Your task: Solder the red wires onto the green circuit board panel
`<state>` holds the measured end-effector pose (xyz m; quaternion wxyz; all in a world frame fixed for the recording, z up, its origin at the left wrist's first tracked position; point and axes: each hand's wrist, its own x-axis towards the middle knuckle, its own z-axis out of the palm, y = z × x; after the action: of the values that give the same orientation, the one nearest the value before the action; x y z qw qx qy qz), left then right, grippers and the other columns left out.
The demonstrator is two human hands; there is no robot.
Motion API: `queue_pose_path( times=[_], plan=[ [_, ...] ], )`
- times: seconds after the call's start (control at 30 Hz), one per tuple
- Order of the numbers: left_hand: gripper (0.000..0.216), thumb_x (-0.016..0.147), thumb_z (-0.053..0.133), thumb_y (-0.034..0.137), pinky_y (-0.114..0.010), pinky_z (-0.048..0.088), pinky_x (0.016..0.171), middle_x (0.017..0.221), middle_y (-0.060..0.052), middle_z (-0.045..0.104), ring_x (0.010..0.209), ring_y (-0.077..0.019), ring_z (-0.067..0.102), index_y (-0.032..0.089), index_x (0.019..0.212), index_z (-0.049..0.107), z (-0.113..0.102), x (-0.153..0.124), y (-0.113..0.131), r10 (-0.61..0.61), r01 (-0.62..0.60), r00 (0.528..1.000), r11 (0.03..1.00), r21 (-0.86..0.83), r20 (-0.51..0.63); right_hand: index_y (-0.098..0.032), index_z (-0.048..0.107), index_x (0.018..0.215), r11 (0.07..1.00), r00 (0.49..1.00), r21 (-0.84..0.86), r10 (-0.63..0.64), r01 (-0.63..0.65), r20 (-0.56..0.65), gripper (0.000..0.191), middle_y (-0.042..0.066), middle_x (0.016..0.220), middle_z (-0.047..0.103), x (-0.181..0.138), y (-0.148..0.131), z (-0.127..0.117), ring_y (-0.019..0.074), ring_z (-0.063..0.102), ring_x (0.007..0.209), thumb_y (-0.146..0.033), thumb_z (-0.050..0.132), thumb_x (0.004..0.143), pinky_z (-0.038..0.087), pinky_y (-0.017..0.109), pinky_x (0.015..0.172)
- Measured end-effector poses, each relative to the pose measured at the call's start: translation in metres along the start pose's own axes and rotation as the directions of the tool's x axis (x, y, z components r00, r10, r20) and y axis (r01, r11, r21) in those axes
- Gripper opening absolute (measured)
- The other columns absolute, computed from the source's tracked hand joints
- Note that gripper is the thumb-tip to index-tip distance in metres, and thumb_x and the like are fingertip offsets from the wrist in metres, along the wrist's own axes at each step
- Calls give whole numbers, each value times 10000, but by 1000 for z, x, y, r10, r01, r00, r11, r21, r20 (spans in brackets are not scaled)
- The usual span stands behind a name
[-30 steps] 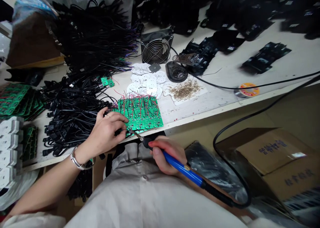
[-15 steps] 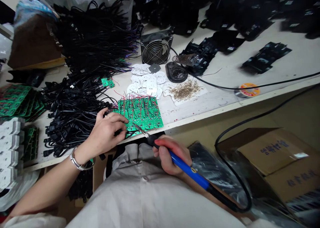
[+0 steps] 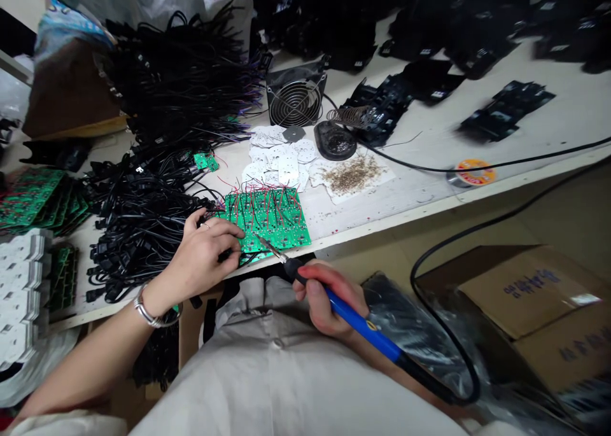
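My right hand [image 3: 329, 299] is closed around the blue handle of a soldering iron [image 3: 365, 328]. The iron's metal tip points up and left, over the lower part of a green circuit board [image 3: 291, 223]. Red and black wires stick up from the board's upper half. At the board's left edge rests my left hand [image 3: 205, 251], its fingers curled together near the iron's tip. What lies between those fingers is hidden. A heap of black cables [image 3: 128, 239] lies just left of this hand.
Behind the board are white plates [image 3: 281, 159], a fan [image 3: 296, 102], a coiled iron stand [image 3: 351, 116] and a scrap of brown bits [image 3: 353, 175]. A solder spool [image 3: 472, 172] sits by the table edge. Stacked green boards [image 3: 38, 197] lie left; cardboard boxes [image 3: 525, 289] stand below right.
The view has shifted very slightly. Both hands keep nearly the same place, the iron's tip staying over the board's lower part.
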<state>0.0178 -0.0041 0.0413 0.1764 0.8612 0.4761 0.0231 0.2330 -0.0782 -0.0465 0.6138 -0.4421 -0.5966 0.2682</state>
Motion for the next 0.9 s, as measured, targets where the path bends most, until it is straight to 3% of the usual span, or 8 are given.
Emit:
queue_pose_path(
  times=[0.2, 0.4, 0.5, 0.57, 0.7, 0.77, 0.8, 0.9],
  plan=[
    [178, 848, 498, 230, -572, 147, 1103, 1011, -14, 716, 993, -206, 631, 205, 731, 631, 0, 1, -2, 4, -4, 1000, 1000, -7, 1, -250, 629, 1011, 998, 998, 19, 60, -61, 33, 152, -4, 689, 677, 1, -2, -4, 148, 673, 620, -195, 527, 913, 578, 284, 613],
    [144, 841, 509, 200, -560, 168, 1124, 999, -21, 703, 979, -192, 626, 206, 753, 623, 4, -3, 1, 21, -21, 1000, 1000, -3, -20, -242, 635, 1036, 995, 996, 63, 80, -77, -35, 162, 1, 703, 685, -1, 9, -1, 139, 657, 565, -206, 530, 917, 577, 272, 561],
    [137, 849, 506, 189, -538, 231, 1130, 1035, -34, 693, 995, -193, 627, 216, 816, 636, -6, -4, 2, 58, -58, 998, 998, -4, 20, -244, 633, 1048, 992, 996, 109, 69, -62, -63, 183, -3, 691, 670, 6, 15, -1, 133, 641, 527, -190, 510, 923, 561, 263, 507],
    [141, 868, 508, 218, -471, 341, 1089, 1103, -53, 678, 1041, -198, 619, 223, 879, 649, -24, 1, -1, 101, -101, 994, 995, 0, 41, -247, 642, 1038, 989, 991, 134, 79, -64, -104, 183, -9, 694, 660, 11, 19, -3, 120, 619, 487, -186, 512, 924, 550, 255, 482],
    [227, 902, 440, 259, -305, 488, 877, 1022, -62, 689, 956, -175, 637, 201, 845, 652, -72, 49, -26, 113, -113, 994, 990, 83, -2, -239, 667, 1000, 978, 965, 162, 164, -132, -204, 146, -13, 690, 664, 16, 24, -8, 104, 603, 443, -222, 544, 925, 535, 233, 447],
    [241, 880, 436, 249, -298, 483, 811, 970, -65, 691, 878, -182, 638, 190, 853, 667, -87, 90, -48, 23, -24, 1000, 958, 284, 8, -228, 674, 985, 970, 950, 168, 214, -178, -228, 130, -15, 661, 669, 17, 24, -10, 107, 604, 427, -252, 560, 926, 531, 224, 430],
    [249, 867, 442, 257, -307, 473, 790, 981, -70, 691, 874, -196, 635, 194, 850, 681, -91, 112, -60, -29, 15, 999, 909, 416, 27, -223, 676, 979, 967, 943, 172, 227, -188, -242, 129, -16, 648, 671, 17, 24, -11, 109, 604, 419, -264, 565, 926, 530, 222, 422],
    [202, 816, 510, 248, -319, 433, 787, 1004, -78, 705, 925, -225, 618, 204, 837, 706, -85, 171, -91, -41, 6, 997, 872, 489, 61, -213, 678, 967, 971, 936, 177, 207, -160, -284, 129, -9, 650, 681, 17, 21, -14, 114, 607, 409, -277, 576, 921, 533, 222, 405]
  ],
)
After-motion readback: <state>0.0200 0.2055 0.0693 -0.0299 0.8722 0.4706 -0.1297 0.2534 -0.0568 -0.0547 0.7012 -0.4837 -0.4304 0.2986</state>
